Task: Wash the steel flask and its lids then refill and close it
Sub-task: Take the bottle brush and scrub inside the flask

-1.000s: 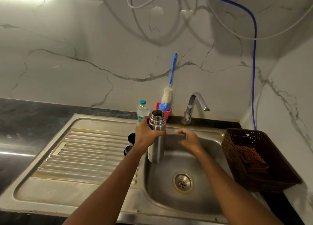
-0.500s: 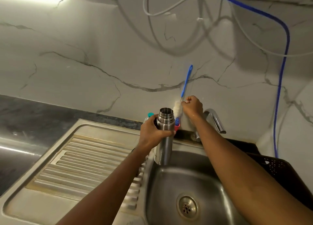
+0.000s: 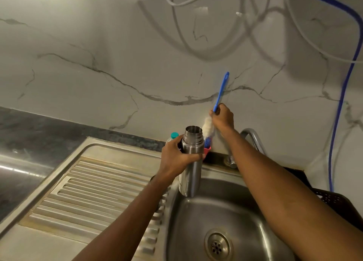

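The steel flask (image 3: 191, 162) stands upright and open-mouthed over the left edge of the sink basin (image 3: 231, 217). My left hand (image 3: 176, 156) grips it just below the neck. Behind it, my right hand (image 3: 223, 118) holds the blue handle of a bottle brush (image 3: 221, 92), close above its white bristles (image 3: 207, 126). The brush tip still sits in a red holder (image 3: 207, 150) behind the flask. The flask's lids are hidden behind my left arm.
A steel tap (image 3: 253, 139) rises behind my right forearm. A small plastic bottle with a teal cap (image 3: 173, 136) stands at the wall. The ribbed drainboard (image 3: 94, 192) lies left, a dark basket (image 3: 332, 200) right. A blue hose (image 3: 339, 103) hangs down the wall.
My right hand rose from the basin to the brush and now grips its handle. The flask stays held in my left hand; the view moved closer.
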